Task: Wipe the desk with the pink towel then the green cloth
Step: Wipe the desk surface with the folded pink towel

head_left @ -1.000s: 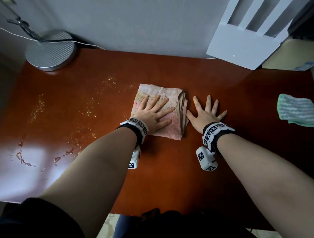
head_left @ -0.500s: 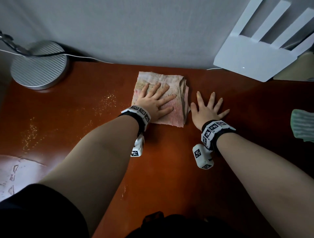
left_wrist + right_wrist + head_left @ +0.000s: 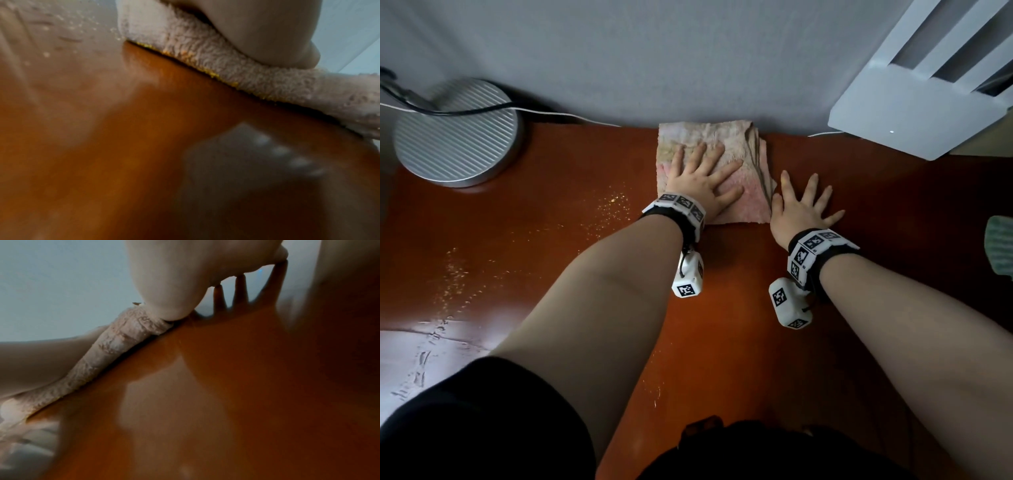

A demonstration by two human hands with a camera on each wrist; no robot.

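The folded pink towel (image 3: 714, 171) is pressed flat on the desk (image 3: 722, 325) by the left hand (image 3: 700, 186), fingers straight and spread, nothing gripped; its far edge is seen against the wall (image 3: 654, 61). Just right of that hand, the right hand (image 3: 799, 209) is laid flat on bare wood, fingers splayed, thumb touching the towel's layered edge. Further right, at the frame edge, the green cloth (image 3: 1000, 245) is noted. Left of the pressing hand, scattered crumbs (image 3: 609, 205) and 1 round lamp base (image 3: 457, 132) are recorded.

Dim scene; window glare on desk (image 3: 424, 346) lower left; both wrist views blurred.
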